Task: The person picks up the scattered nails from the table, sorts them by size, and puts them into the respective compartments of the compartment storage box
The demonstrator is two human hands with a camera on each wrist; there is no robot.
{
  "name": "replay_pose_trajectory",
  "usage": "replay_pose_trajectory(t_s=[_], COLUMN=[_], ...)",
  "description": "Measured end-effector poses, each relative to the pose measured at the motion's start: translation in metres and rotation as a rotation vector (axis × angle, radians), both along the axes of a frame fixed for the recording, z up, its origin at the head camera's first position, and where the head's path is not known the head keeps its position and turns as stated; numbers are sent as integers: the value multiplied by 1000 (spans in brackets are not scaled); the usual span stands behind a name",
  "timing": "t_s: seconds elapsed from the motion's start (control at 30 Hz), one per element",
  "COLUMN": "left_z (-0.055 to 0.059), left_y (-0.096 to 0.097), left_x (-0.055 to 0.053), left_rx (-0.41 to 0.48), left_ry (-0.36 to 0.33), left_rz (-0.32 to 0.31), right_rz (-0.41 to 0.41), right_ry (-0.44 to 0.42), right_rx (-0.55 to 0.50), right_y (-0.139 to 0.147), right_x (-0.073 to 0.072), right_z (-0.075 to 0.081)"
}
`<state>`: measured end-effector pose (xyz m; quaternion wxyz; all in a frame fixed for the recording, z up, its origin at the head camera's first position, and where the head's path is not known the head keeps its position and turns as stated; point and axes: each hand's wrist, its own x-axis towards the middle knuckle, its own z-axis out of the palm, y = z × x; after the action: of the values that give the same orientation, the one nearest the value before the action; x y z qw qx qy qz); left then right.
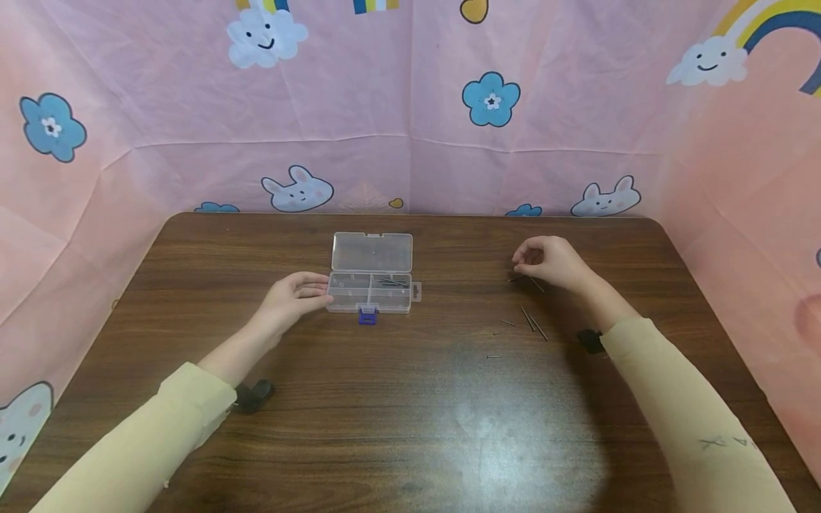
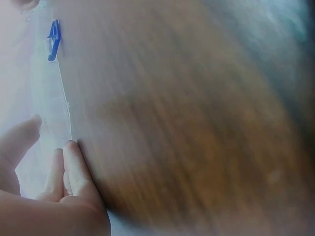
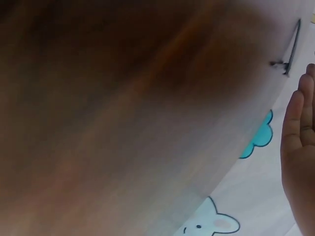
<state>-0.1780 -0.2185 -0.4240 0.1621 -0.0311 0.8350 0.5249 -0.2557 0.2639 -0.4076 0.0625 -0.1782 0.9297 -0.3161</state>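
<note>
A clear plastic compartment box (image 1: 368, 299) stands on the table with its lid (image 1: 372, 252) raised at the back and a blue latch (image 1: 367, 316) at the front. Several nails (image 1: 393, 283) lie in its back right compartment. My left hand (image 1: 291, 303) touches the box's left end with nearly straight fingers; in the left wrist view its fingertips (image 2: 72, 147) lie along the box edge. My right hand (image 1: 548, 262) hovers low at the back right, thumb and index finger bent toward each other just above two nails (image 3: 290, 54).
Two long nails (image 1: 535, 324) and several short ones (image 1: 493, 356) lie scattered right of the box on the brown wooden table (image 1: 385, 427). A pink patterned cloth (image 1: 359, 92) hangs behind the table and along its sides. Dark devices (image 1: 255, 396) sit at both wrists.
</note>
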Motion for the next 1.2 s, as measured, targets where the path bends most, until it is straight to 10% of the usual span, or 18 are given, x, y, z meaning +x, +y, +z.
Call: replay_pose_trajectory(t_s=[1.2], left_z=[-1], left_y=[-1], left_x=[1], left_rx=[4], left_ry=[12], left_rz=[-12], right_rz=[14], right_ry=[-40], right_rx=[59], right_y=[13], right_x=[2], right_z=[-2])
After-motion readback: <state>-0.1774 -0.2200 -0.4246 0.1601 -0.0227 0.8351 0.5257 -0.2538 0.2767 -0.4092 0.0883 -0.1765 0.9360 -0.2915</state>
